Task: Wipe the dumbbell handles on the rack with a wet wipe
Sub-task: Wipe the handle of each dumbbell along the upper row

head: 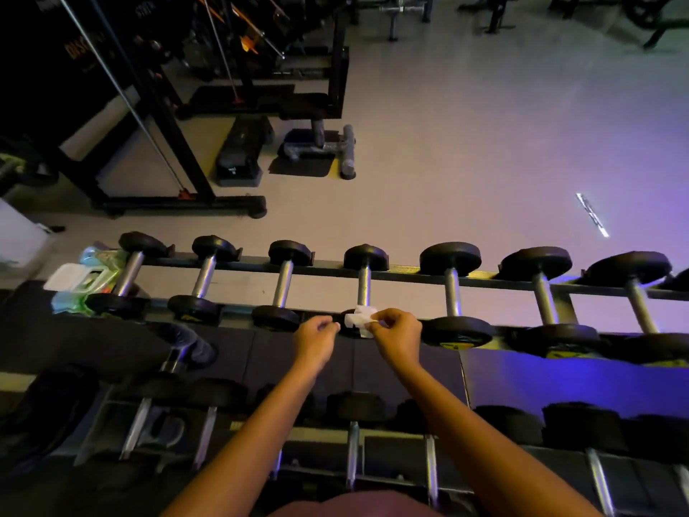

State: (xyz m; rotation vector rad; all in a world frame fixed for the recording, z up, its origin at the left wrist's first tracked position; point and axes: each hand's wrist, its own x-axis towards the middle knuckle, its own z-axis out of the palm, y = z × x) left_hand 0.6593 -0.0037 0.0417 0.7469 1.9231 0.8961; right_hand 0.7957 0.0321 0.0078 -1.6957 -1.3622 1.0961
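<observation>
A row of black dumbbells with steel handles lies across the top tier of the rack. My right hand pinches a small white wet wipe just above the near head of the fourth dumbbell, below its handle. My left hand is close beside it with fingers curled, its fingertips near the wipe's left edge; whether they touch the wipe I cannot tell. A green wet wipe pack with its white lid up sits at the rack's left end.
A lower tier of dumbbells runs below my forearms. Beyond the rack are open grey floor, a black cable machine frame at the left and a bench base.
</observation>
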